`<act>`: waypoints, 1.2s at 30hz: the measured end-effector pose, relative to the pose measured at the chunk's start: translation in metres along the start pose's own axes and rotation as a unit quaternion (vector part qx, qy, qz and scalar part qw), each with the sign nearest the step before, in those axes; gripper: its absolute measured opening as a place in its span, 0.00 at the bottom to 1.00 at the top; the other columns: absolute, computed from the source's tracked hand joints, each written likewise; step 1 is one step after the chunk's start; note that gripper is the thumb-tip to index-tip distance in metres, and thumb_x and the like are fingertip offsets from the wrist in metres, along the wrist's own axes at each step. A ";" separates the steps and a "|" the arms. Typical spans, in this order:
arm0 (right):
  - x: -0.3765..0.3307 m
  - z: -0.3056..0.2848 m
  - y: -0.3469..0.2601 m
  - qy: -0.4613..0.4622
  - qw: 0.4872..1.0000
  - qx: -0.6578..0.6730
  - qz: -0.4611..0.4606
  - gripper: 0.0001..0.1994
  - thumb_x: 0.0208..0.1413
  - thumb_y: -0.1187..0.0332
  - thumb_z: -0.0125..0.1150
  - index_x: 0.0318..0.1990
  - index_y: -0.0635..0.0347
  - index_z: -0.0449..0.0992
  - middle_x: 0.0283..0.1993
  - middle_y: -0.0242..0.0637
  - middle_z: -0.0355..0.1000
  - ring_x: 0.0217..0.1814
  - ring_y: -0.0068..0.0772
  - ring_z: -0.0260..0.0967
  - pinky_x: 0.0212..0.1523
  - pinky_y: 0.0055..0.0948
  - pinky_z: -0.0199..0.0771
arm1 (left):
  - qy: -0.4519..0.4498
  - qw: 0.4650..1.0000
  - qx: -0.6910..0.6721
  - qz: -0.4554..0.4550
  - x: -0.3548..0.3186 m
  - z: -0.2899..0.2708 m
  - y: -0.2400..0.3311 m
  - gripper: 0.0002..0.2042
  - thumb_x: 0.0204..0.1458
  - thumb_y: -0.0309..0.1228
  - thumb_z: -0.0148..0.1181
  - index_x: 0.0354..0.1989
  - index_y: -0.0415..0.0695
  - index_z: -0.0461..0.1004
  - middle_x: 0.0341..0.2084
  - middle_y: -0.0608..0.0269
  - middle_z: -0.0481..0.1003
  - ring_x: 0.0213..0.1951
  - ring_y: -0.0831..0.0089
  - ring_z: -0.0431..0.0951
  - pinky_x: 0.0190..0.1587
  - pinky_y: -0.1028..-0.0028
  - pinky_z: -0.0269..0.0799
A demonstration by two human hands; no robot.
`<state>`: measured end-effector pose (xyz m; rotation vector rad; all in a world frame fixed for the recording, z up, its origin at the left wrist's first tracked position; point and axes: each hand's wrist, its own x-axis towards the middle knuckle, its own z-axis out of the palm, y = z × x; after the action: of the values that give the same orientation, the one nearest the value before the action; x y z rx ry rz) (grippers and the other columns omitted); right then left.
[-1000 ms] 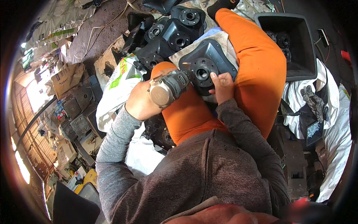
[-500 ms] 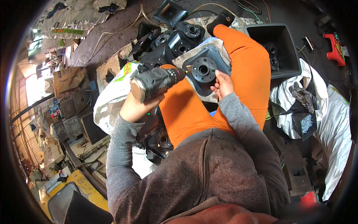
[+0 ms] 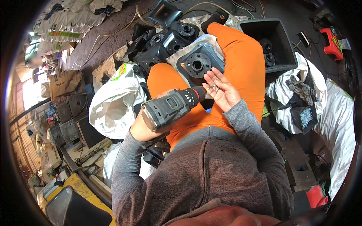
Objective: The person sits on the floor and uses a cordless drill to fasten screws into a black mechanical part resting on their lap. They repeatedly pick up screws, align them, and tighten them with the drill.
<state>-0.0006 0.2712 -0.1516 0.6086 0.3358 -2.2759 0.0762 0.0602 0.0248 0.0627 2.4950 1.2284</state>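
Observation:
My left hand (image 3: 140, 127) is closed round the handle of a black and grey cordless drill (image 3: 167, 107), which points to the right over my lap. The drill's bit tip reaches the fingers of my right hand (image 3: 226, 92). That hand is turned palm up, fingers partly stretched, with small metal screws (image 3: 216, 88) held at the fingers; how many I cannot tell. Just beyond lies a black square moulded part (image 3: 205, 51) with a round, holed flange (image 3: 197, 65) in its middle. It rests on a pale cloth between my orange-clad legs.
Several similar black parts (image 3: 176, 45) are heaped beyond my left knee. A black bin (image 3: 281, 66) holding more parts stands at the right. Near it are a glove (image 3: 301, 90) and a small tray of screws (image 3: 306, 117). A white sack (image 3: 113, 105) lies at the left.
The drill has swung down and right, away from the flanged part, its bit coming to my right hand. My right hand has drawn back from the flange, turned palm up and opened its fingers.

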 end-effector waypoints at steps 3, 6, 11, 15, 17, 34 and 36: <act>0.001 -0.013 -0.003 -0.080 0.995 -0.035 0.038 0.25 0.59 0.81 0.43 0.65 0.61 0.59 0.63 0.46 0.65 0.64 0.40 0.65 0.63 0.40 0.69 | 0.005 0.995 -0.078 -0.067 0.002 -0.002 0.008 0.29 0.41 0.22 0.65 0.56 0.36 0.68 0.54 0.52 0.72 0.51 0.62 0.75 0.54 0.69 0.69; -0.002 -0.011 -0.005 -0.122 0.989 -0.071 0.053 0.28 0.55 0.82 0.44 0.66 0.61 0.58 0.62 0.48 0.66 0.63 0.40 0.66 0.60 0.39 0.71 | 0.005 1.000 -0.011 -0.016 0.006 -0.004 0.002 0.29 0.41 0.23 0.65 0.56 0.36 0.67 0.52 0.53 0.73 0.51 0.64 0.75 0.54 0.69 0.69; -0.009 0.004 -0.012 -0.096 0.982 -0.146 0.071 0.29 0.54 0.82 0.45 0.66 0.60 0.59 0.61 0.49 0.67 0.60 0.40 0.69 0.59 0.39 0.72 | -0.018 0.999 -0.025 -0.019 0.005 -0.003 -0.002 0.32 0.42 0.24 0.67 0.60 0.38 0.66 0.52 0.57 0.74 0.50 0.69 0.76 0.53 0.70 0.70; -0.009 -0.004 -0.014 -0.106 0.980 -0.149 0.080 0.27 0.56 0.80 0.49 0.65 0.60 0.60 0.61 0.49 0.67 0.59 0.37 0.70 0.55 0.34 0.76 | -0.017 1.000 -0.004 -0.014 0.000 -0.007 0.002 0.29 0.41 0.23 0.65 0.57 0.36 0.67 0.51 0.52 0.73 0.51 0.63 0.75 0.54 0.68 0.69; -0.009 -0.006 -0.012 -0.091 0.981 -0.140 0.097 0.24 0.58 0.77 0.52 0.63 0.61 0.62 0.58 0.47 0.69 0.55 0.34 0.72 0.52 0.30 0.78 | -0.006 1.000 0.002 -0.021 -0.006 -0.011 0.002 0.30 0.42 0.23 0.66 0.57 0.36 0.67 0.51 0.53 0.74 0.51 0.63 0.75 0.54 0.69 0.69; -0.003 -0.023 -0.001 -0.077 0.971 -0.154 0.167 0.08 0.62 0.69 0.57 0.45 0.61 0.73 0.36 0.33 0.73 0.37 0.23 0.74 0.46 0.32 0.82 | -0.017 0.989 -0.107 -0.105 -0.020 -0.025 -0.002 0.33 0.39 0.22 0.66 0.59 0.37 0.65 0.52 0.56 0.73 0.51 0.70 0.74 0.55 0.70 0.68; -0.004 -0.025 -0.001 -0.085 0.967 -0.165 0.177 0.08 0.62 0.68 0.57 0.44 0.61 0.73 0.35 0.32 0.73 0.36 0.22 0.74 0.45 0.32 0.82 | -0.026 0.991 -0.089 -0.095 -0.020 -0.027 -0.004 0.33 0.38 0.22 0.65 0.59 0.37 0.65 0.53 0.56 0.73 0.51 0.69 0.74 0.55 0.69 0.68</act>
<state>0.0087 0.2846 -0.1705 0.2730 0.4686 -1.8593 0.0862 0.0337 0.0425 -0.1813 2.2755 1.3438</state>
